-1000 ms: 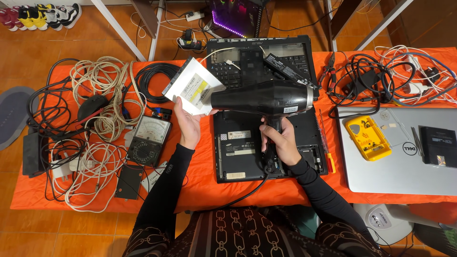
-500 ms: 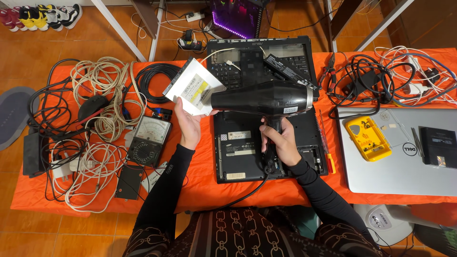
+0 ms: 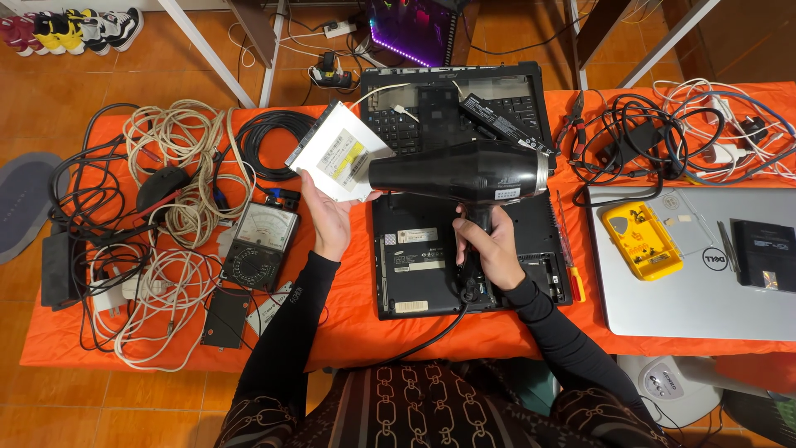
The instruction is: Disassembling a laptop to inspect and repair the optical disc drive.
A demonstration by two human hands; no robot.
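Note:
My right hand (image 3: 489, 246) grips the handle of a black hair dryer (image 3: 460, 171), whose nozzle points left. My left hand (image 3: 326, 217) holds up a flat white optical drive (image 3: 338, 155) with a yellow label, right in front of the nozzle. Beneath both lies an opened black laptop base (image 3: 423, 265), bottom side up. The dryer's cord runs down off the table's front edge toward me.
The orange table (image 3: 348, 315) carries coiled cables (image 3: 178, 158) at left, an analog multimeter (image 3: 257, 246), a laptop keyboard frame (image 3: 456, 104) at the back, a screwdriver (image 3: 568, 249), a silver closed laptop (image 3: 705, 274) with a yellow case (image 3: 638, 241), and more cables at right.

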